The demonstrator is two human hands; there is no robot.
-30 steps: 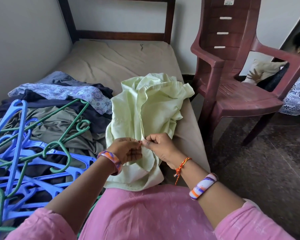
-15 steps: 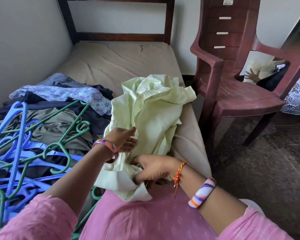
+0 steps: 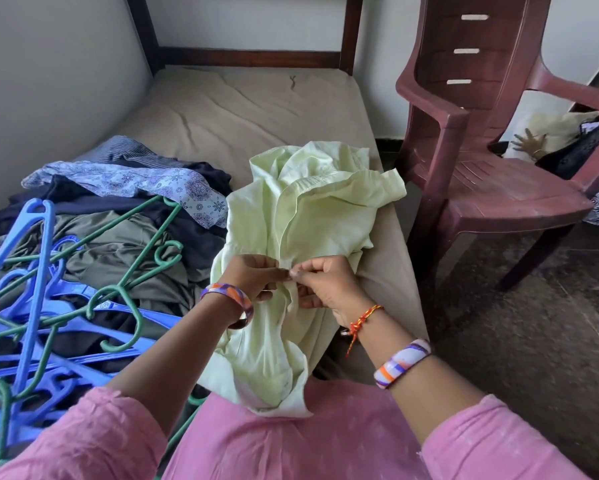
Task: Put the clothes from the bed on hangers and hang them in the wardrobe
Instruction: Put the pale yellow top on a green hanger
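A pale green shirt [image 3: 312,216] lies crumpled on the near right part of the bed [image 3: 242,109]. My left hand [image 3: 256,275] and my right hand [image 3: 325,282] meet at its front edge, each pinching the cloth there between thumb and fingers. To the left lies a heap of clothes [image 3: 118,237]: dark, olive and a blue patterned piece. On top of the heap at the near left is a tangle of blue hangers [image 3: 31,299] and green hangers [image 3: 125,292]. The wardrobe is out of view.
A maroon plastic chair [image 3: 481,168] stands right of the bed on the dark floor [image 3: 533,341]. Behind it a cushion and patterned fabric [image 3: 547,133] show. The wooden bed frame [image 3: 253,57] and walls close the far and left sides.
Half a second ago my right hand gripped the shirt's lower hem and my left rested higher on it. Both hands have come together again at the shirt's front edge.
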